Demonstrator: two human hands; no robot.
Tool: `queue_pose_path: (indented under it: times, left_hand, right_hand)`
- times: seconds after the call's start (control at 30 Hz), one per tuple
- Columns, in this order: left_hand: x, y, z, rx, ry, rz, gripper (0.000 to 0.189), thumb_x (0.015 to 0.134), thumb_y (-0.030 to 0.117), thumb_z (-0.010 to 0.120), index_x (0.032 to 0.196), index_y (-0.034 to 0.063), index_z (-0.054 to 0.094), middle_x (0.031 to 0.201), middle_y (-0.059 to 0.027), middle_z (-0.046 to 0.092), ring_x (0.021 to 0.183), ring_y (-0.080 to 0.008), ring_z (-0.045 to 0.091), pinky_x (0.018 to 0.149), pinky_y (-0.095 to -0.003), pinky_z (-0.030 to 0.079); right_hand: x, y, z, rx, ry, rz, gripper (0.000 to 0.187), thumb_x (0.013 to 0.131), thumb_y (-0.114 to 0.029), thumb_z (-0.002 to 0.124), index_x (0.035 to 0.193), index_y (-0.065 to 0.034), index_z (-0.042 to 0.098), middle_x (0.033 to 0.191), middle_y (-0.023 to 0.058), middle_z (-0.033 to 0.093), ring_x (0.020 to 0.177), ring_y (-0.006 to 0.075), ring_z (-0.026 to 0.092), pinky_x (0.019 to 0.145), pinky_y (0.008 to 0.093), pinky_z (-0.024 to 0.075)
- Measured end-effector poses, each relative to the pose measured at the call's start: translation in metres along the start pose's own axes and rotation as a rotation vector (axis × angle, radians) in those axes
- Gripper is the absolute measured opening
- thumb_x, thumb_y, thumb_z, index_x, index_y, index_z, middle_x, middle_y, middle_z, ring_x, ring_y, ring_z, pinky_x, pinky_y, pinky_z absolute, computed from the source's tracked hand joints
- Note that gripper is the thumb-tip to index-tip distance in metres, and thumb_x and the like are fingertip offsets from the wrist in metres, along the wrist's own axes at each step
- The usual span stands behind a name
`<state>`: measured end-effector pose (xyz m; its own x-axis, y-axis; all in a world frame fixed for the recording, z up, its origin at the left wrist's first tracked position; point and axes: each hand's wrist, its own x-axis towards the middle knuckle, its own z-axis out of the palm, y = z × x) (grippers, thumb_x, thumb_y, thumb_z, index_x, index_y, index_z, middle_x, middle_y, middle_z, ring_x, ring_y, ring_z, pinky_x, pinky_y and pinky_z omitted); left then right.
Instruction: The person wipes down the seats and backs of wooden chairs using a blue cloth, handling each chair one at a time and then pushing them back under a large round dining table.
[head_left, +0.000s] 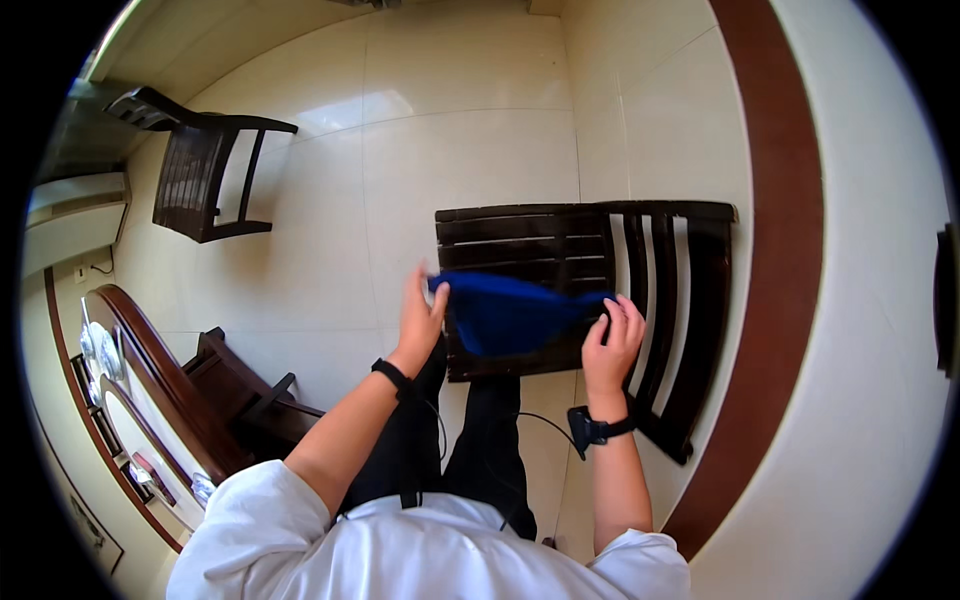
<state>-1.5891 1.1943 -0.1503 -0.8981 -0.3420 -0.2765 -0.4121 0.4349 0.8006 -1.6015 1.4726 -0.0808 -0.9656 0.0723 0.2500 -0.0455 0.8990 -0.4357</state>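
Observation:
A dark blue cloth (510, 311) hangs stretched between my two hands, above the slatted seat of a dark wooden chair (517, 229). My left hand (424, 319) pinches its left end between thumb and fingers. At the opposite end, my right hand (615, 337) grips a narrow, gathered corner. The cloth sags in the middle and is slightly blurred, so its exact shape is hard to tell. Part of the seat is hidden beneath it. Whether the cloth touches the slats cannot be told.
The chair's slatted back (709, 300) stands close to the right wall with its brown band (787, 172). A second dark chair (195, 172) is at the far left. Nearer on the left are a round table (142, 360) with glassware and another wooden chair (247, 390). Cables (551, 424) run from my wrist straps.

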Motion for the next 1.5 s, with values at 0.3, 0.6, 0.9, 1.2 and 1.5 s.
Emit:
queue_pose_path:
  times: [0.3, 0.6, 0.9, 1.2, 1.5]
  left_hand:
    - [0.035, -0.081, 0.166, 0.529, -0.298, 0.347, 0.058, 0.097, 0.028, 0.051, 0.145, -0.0023, 0.036, 0.153, -0.025, 0.027, 0.143, -0.0398, 0.025, 0.117, -0.0462, 0.022]
    - [0.111, -0.087, 0.175, 0.822, -0.038, 0.356, 0.058, 0.096, 0.02, 0.046, 0.148, -0.0023, 0.032, 0.155, -0.0232, 0.027, 0.145, -0.0385, 0.022, 0.118, -0.0466, 0.017]
    - [0.059, -0.117, 0.166, 0.764, -0.459, -0.048, 0.032, 0.094, 0.03, 0.05, 0.099, -0.0011, 0.056, 0.092, -0.0234, 0.061, 0.089, -0.0408, 0.058, 0.086, -0.0532, 0.041]
    - [0.019, -0.087, 0.216, 0.697, -0.538, 0.599, 0.056, 0.096, 0.033, 0.048, 0.142, 0.0019, 0.042, 0.15, -0.0201, 0.037, 0.142, -0.0335, 0.031, 0.117, -0.0498, 0.018]
    - [0.092, -0.05, 0.237, 0.684, -0.372, 0.655, 0.061, 0.096, 0.041, 0.049, 0.139, -0.0022, 0.044, 0.151, -0.0213, 0.035, 0.143, -0.0328, 0.028, 0.119, -0.0464, 0.016]
  right_hand:
    - [-0.004, 0.087, 0.24, -0.085, -0.35, -0.011, 0.061, 0.093, -0.033, 0.054, 0.143, -0.0013, 0.038, 0.152, 0.0287, 0.027, 0.142, 0.0462, 0.022, 0.117, 0.0549, 0.016]
    - [0.052, 0.04, 0.306, -0.095, -0.409, -0.145, 0.061, 0.091, -0.033, 0.053, 0.144, -0.005, 0.04, 0.149, 0.0274, 0.035, 0.14, 0.0427, 0.028, 0.116, 0.0511, 0.021]
    - [-0.008, 0.088, 0.272, 0.076, -0.667, -0.18, 0.036, 0.084, -0.044, 0.06, 0.078, -0.0112, 0.073, 0.073, 0.0135, 0.065, 0.081, 0.0299, 0.057, 0.099, 0.0532, 0.0348]
    - [-0.063, 0.124, 0.251, -0.313, -0.173, 0.464, 0.065, 0.094, -0.025, 0.041, 0.148, 0.0064, 0.026, 0.155, 0.0303, 0.019, 0.144, 0.0447, 0.019, 0.119, 0.0511, 0.0101]
    - [0.041, 0.167, 0.267, -0.296, -0.135, 0.106, 0.068, 0.097, -0.029, 0.047, 0.145, 0.0131, 0.024, 0.152, 0.0327, 0.022, 0.142, 0.0459, 0.021, 0.118, 0.0507, 0.0149]
